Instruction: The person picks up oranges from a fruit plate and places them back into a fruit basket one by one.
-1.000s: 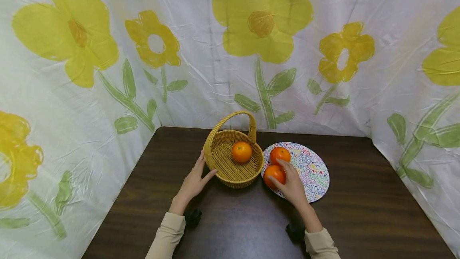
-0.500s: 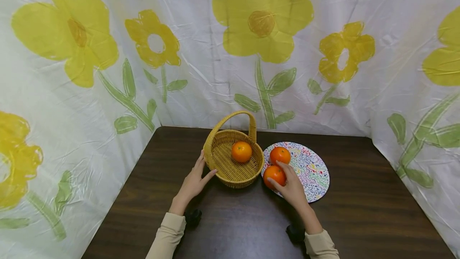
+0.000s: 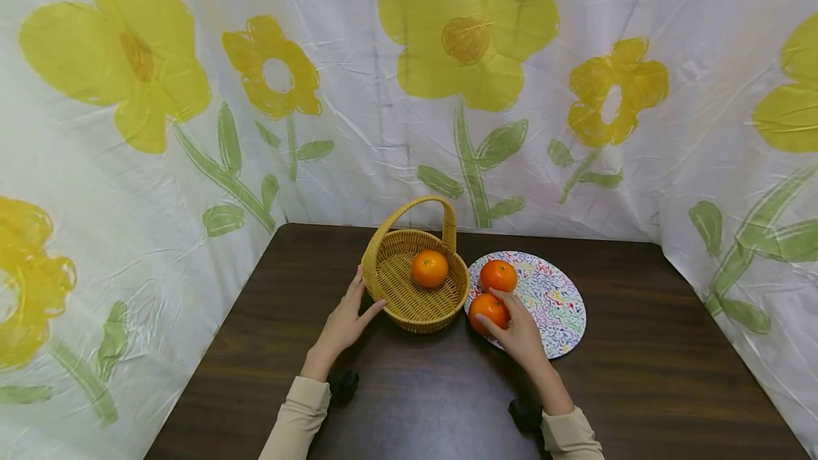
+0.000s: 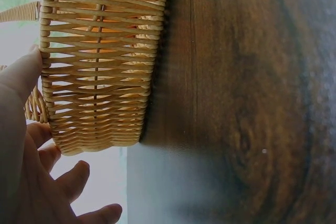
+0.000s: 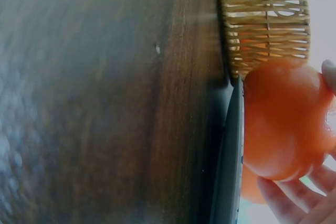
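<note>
A yellow wicker basket (image 3: pixel 418 307) with a tall arched handle has one orange (image 3: pixel 430 269) in it. My left hand (image 3: pixel 341 325) touches its left side, fingers extended and thumb at the near rim; in the left wrist view, the thumb (image 4: pixel 26 69) meets the rim and two fingertips lie against the wicker. To the right, a patterned plate (image 3: pixel 552 304) bears two oranges, side by side. My right hand (image 3: pixel 520 332) holds the nearer orange (image 3: pixel 488 314) between thumb and fingers, low over the plate. Behind it is the farther orange (image 3: pixel 498 275).
The dark wooden table (image 3: pixel 415 396) extends around the basket and plate. A white curtain (image 3: pixel 358 155) with yellow flowers hangs behind and along both sides. A black wrist device (image 3: pixel 344 387) shows under the left wrist, another (image 3: pixel 525 414) under the right.
The right hand's fingertips have slid slightly nearer along the front orange, away from the farther one. The left hand, basket and plate stay put.
</note>
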The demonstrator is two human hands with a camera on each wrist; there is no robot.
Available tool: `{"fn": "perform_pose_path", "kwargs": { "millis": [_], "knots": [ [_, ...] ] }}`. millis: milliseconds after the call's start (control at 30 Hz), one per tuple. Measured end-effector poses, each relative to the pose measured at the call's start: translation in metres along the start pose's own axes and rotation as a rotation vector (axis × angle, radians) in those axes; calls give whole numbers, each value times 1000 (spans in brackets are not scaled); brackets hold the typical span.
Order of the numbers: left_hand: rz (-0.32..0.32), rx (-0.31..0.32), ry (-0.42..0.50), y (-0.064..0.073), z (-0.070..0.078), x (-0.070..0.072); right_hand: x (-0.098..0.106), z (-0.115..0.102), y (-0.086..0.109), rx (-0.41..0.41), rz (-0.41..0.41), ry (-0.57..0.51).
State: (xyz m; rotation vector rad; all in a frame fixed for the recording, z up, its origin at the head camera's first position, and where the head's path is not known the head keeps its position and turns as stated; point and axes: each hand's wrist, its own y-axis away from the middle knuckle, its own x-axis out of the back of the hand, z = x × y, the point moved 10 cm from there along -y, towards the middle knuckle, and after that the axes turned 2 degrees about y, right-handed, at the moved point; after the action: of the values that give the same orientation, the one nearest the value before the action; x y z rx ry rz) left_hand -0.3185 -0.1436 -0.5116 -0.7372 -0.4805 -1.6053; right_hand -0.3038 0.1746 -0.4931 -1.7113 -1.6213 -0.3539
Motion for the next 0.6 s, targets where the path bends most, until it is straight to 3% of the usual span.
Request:
{"fn": "perform_pose_path", "kwargs": {
  "millis": [600],
  "knots": [
    [0,6,-5,0,0,0,8,-5,0,16,51,6]
  ]
}}
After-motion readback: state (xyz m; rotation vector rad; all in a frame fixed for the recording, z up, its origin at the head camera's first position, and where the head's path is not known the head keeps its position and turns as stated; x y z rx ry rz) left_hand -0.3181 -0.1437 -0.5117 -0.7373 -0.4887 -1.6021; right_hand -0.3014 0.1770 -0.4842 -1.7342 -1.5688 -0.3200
